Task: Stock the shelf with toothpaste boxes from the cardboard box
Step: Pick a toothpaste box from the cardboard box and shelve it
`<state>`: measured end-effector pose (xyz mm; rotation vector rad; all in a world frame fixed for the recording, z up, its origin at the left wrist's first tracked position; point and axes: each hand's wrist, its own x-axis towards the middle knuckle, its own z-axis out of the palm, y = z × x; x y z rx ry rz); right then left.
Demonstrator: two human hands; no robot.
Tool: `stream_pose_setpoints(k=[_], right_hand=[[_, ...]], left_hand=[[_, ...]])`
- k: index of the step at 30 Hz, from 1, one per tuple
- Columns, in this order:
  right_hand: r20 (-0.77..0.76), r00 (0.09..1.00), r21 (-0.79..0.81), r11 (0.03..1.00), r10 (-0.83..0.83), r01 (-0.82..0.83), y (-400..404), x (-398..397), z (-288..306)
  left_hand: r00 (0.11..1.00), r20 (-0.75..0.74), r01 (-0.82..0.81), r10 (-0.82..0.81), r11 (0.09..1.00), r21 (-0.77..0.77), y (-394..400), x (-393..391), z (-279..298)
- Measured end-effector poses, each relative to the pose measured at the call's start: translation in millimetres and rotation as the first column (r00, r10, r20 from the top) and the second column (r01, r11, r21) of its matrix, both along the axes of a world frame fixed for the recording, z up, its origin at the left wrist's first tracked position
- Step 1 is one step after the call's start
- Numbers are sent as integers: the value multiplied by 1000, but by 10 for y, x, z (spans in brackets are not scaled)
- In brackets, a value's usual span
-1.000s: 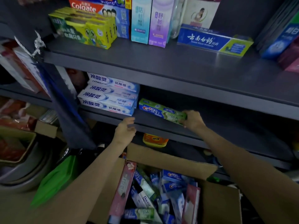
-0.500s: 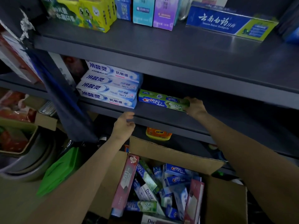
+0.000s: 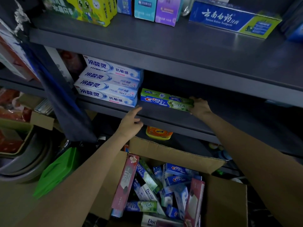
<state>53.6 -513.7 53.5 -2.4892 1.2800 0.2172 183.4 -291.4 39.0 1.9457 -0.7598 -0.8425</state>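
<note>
Dim stockroom; dark grey metal shelving unit [image 3: 164, 51] with several tiers, brown cardboard box [image 3: 226, 199] open on the floor below.

Progress: early. On the middle tier, a stack of four white-and-blue toothpaste boxes [image 3: 108, 84] with Chinese lettering sits at left. Just beside it lies one green-and-blue Crest toothpaste box [image 3: 165, 99], flat, long side facing out. To its right that tier looks dark and mostly unfilled. Many boxes remain jumbled in the carton, so most of the stocking looks left to do.

Hands: right hand [image 3: 199, 106] grips the right end of the Crest box, fingers curled round it. Left hand [image 3: 131, 123] rests at the shelf lip, fingers relaxed, holding nothing.

Writing: "Crest" on the shelved box and on blue boxes in the carton [image 3: 177, 170]; "Doctor" on a white box [image 3: 150, 194]; "Yunnan Baiyao Toothpaste" on the long blue-and-green box [image 3: 229, 18] on the upper tier. Tall pink boxes [image 3: 126, 182]: print unreadable.
</note>
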Motion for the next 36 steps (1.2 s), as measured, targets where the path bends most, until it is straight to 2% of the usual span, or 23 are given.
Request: stream_pose_setpoints(k=[6, 10, 13, 15, 16, 18, 21, 23, 25, 27, 31, 33, 36], right_hand=[[95, 989, 60, 993, -110, 105, 24, -60, -75], [202, 955, 111, 974, -216, 197, 69, -100, -146], [459, 854, 12, 964, -243, 267, 290, -223, -139], [659, 743, -76, 973, -115, 218, 634, -398, -180], [686, 727, -108, 984, -28, 139, 843, -509, -278], [621, 779, -74, 996, 86, -50, 1198, -736, -603], [334, 937, 248, 949, 104, -193, 1582, -981, -1240], [117, 968, 403, 881, 220, -249, 1794, -1069, -1716], [-42, 930, 491, 818, 364, -298, 2012, -1133, -2197], [-140, 869, 508, 788, 474, -348, 2214, -1175, -2655], [-363, 673, 367, 763, 645, -533, 2517, -1175, -3242], [-423, 641, 323, 768, 640, -553, 2570, -1141, -3374], [-418, 662, 316, 783, 622, -535, 2577, -1108, -3481]], left_hand=[[995, -90, -33, 38, 998, 52, -192, 57, -34], [997, -74, -29, 33, 998, 61, -195, 75, -81], [999, -12, -52, 52, 999, 3, -138, 33, -141], [990, 73, -118, 123, 990, -70, 0, -70, -243], [979, 120, -151, 162, 984, -97, 115, -166, -332], [973, 157, -160, 170, 984, -77, 381, -400, -584], [994, 89, -76, 69, 995, 69, 742, -696, -1024], [997, 71, -25, 13, 986, 167, 942, -817, -1298], [998, 66, -1, -13, 976, 220, 1138, -897, -1509], [998, 64, 13, -28, 976, 219, 1323, -944, -1716], [997, 64, 22, -42, 960, 279, 1572, -940, -2091], [991, 116, 25, -68, 941, 338, 1617, -931, -2201], [991, 97, 54, -90, 945, 322, 1620, -987, -2276]])
